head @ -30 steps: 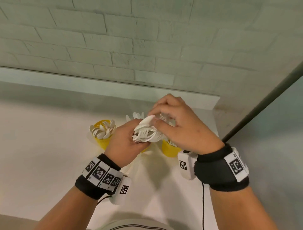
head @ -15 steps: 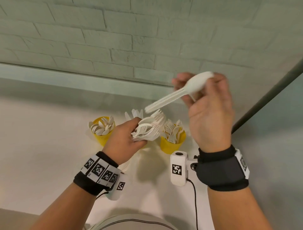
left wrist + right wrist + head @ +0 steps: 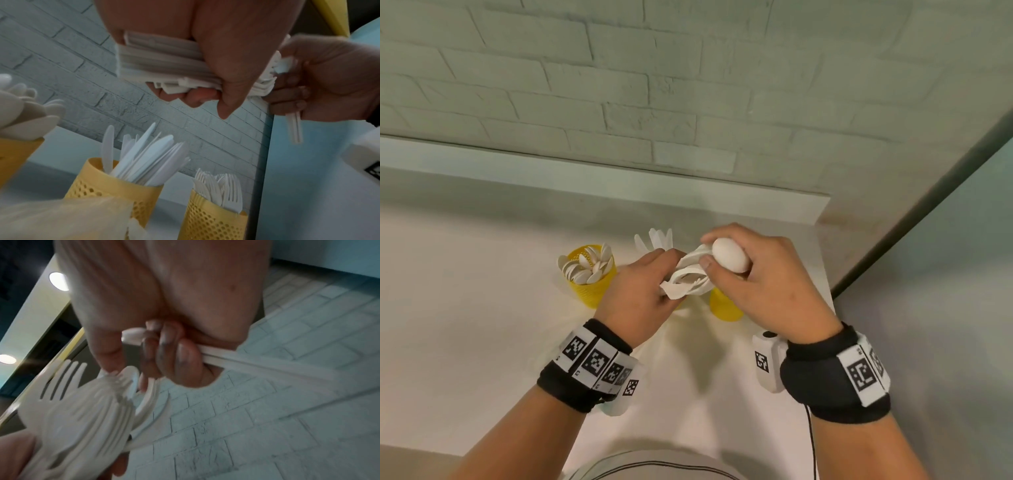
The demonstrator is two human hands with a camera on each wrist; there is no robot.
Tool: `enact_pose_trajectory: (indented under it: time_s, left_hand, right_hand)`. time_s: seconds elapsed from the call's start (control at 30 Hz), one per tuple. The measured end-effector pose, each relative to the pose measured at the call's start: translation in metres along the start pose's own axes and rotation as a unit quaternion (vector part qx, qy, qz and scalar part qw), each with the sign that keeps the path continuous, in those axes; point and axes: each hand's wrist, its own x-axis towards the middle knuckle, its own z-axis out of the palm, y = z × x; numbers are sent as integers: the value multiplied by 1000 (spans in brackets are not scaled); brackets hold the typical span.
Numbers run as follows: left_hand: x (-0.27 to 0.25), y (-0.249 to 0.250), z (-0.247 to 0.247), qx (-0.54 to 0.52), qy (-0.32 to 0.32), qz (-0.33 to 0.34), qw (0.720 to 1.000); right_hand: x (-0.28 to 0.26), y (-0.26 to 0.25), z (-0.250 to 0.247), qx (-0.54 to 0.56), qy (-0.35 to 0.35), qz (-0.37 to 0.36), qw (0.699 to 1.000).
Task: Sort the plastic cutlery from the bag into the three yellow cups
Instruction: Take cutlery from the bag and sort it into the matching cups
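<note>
My left hand (image 3: 643, 287) grips a bundle of white plastic cutlery (image 3: 690, 277) by the handles, above the cups. Fork heads stick out of the bundle (image 3: 82, 402) toward my right hand (image 3: 753, 274). That hand holds a white spoon (image 3: 731, 258), its handle (image 3: 267, 363) tucked under curled fingers, while the thumb and forefinger touch the bundle's heads. Three yellow cups stand below: one with spoons (image 3: 594, 287), one with knives (image 3: 115, 186), one with forks (image 3: 213, 219). In the head view my left hand mostly hides the knife cup.
A clear plastic bag (image 3: 61, 219) lies on the white table (image 3: 465, 308) in front of the cups. A brick wall (image 3: 688, 85) and a ledge run behind the cups. The table's right edge (image 3: 828, 284) is close beside the fork cup (image 3: 724, 306).
One second ago both hands were at the bundle. Then my right hand lifted a spoon high to the right; now it is back down at the bundle, spoon still in it.
</note>
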Motion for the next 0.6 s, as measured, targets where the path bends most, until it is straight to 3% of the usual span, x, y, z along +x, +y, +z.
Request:
enact_pose_trajectory:
  time_s: [0.1,0.17,0.27,0.33,0.47,0.6]
  left_hand:
    - [-2,-1,0,25,-11,6,1000]
    - [-5,-3,1,5,-11,-5,1000]
    - [-8,-5,1,-47,-16,-51,997]
    - [-9,-6,1,-53,-25,-61,996]
    - [-8,0,4,-53,-44,-38,997]
    - [-11,2,7,-83,-84,-39,992]
  right_hand:
    - [4,9,1,-24,-22,7,999]
    - [6,10,0,-36,30,-22,999]
    - [8,4,-6,38,141,-49,988]
    - [10,5,-7,116,146,-11,982]
    - [9,4,-2,220,70,50,972]
    - [9,0,2,334,148,101,925]
